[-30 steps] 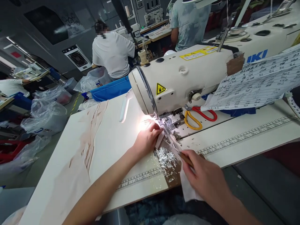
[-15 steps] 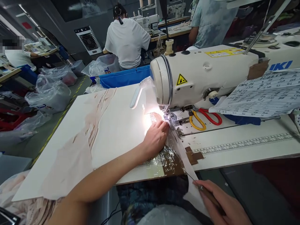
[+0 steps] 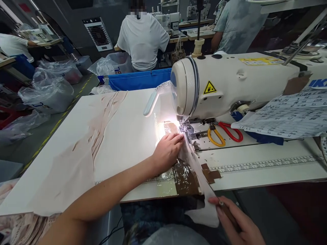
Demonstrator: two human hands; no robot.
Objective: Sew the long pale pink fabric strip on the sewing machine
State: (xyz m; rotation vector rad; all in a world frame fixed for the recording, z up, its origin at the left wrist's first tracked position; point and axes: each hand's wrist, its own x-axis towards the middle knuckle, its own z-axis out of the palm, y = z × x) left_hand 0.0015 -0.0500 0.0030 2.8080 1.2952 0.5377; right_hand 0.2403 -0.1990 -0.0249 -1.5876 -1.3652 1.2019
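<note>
Beside the lit needle area of the white sewing machine (image 3: 224, 85), my left hand (image 3: 168, 149) presses with its fingers together on a pale fabric strip (image 3: 201, 177). The strip runs from under the presser foot over the table edge and hangs down. My right hand (image 3: 237, 217), below the table edge, is closed around the brown handle of a thin pointed tool (image 3: 230, 212), and its thumb and fingertip are at the strip. Pale pink fabric pieces (image 3: 74, 170) lie on the left of the white table.
Yellow-handled scissors (image 3: 216, 136) and a red handle (image 3: 231, 132) lie right of the needle. A written paper sheet (image 3: 288, 112) hangs at the right. A blue cloth bin (image 3: 140, 80) is behind the table. People in white (image 3: 144, 41) and grey-blue shirts (image 3: 237, 27) sit beyond.
The view has shifted a little. The lower end of the strip has swung left and now shows its loose end below the table edge. Both hands keep their holds.
</note>
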